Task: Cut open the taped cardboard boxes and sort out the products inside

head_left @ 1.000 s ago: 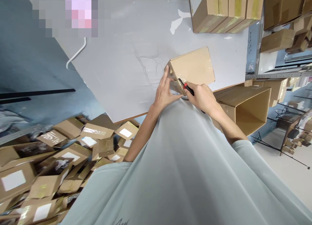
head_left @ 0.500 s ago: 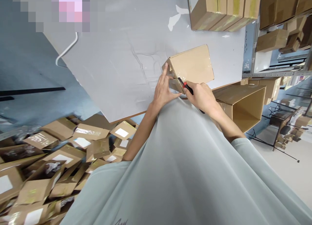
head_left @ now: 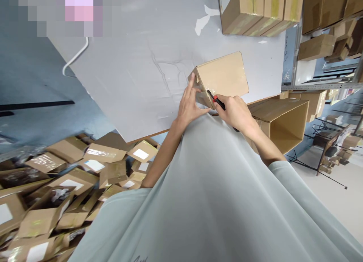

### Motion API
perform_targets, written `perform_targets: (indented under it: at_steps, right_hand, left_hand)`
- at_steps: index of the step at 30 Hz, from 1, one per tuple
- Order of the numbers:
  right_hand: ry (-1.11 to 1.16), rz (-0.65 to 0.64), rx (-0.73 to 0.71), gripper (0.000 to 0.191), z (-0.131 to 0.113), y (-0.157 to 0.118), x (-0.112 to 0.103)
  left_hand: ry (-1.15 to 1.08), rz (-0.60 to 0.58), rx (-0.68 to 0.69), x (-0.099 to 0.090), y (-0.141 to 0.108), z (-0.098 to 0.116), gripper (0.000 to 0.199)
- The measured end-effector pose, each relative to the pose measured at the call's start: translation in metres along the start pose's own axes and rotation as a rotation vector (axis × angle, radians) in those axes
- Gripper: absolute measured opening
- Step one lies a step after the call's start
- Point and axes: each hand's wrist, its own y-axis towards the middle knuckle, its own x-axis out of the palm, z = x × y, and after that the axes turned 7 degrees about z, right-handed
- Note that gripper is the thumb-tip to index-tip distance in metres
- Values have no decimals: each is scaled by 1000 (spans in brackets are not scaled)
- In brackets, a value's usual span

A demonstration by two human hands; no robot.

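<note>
A tan cardboard box (head_left: pixel 225 73) lies at a slant on the pale table, its taped end turned toward me. My left hand (head_left: pixel 188 105) grips that end, fingers stretched along it and the thumb at the near corner. In my right hand (head_left: pixel 236 112), closed fingers hold a black and red utility knife (head_left: pixel 219 102). The knife's tip touches the taped edge of the box, near a strip of shiny clear tape. How far the blade goes in cannot be seen.
Taped cartons (head_left: pixel 255 12) stand at the table's (head_left: pixel 127 84) far right. An open carton (head_left: pixel 286 122) is beside my right arm. Opened boxes (head_left: pixel 70 179) pile up at lower left. A white cable (head_left: pixel 78 58) hangs over the left edge; shelving (head_left: pixel 320 84) holds boxes at right.
Almost nothing differs. The box, both hands and the knife keep nearly the same place; the view has shifted very slightly.
</note>
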Motion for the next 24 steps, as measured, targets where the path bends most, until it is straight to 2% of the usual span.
perform_targets:
  at_steps: [4,8,11,14,17,20,24]
  right_hand:
    - [2,-2,-9,31,1,0,0]
    - [-3,-9,-14,31,1,3,-2]
    - [-6,-13,-15,29,2,5,-2]
    - [-12,-16,-23,29,1,8,-3]
    - [-29,-36,-15,29,-4,10,-7]
    - [-58,-92,9,31,-12,13,-14]
    - [-105,-168,30,36,-19,18,-21]
  left_hand:
    - [69,-46,-12,-1,-2,2,90]
    - [64,-121,-20,-21,2,7,92]
    - [-63,-42,-52,-44,25,13,73]
    - [-96,29,-99,-54,67,20,59]
    - [-86,-108,-79,-45,103,24,61]
    - [-158,-231,-67,-27,115,20,58]
    - [-256,-161,-72,-13,109,6,58]
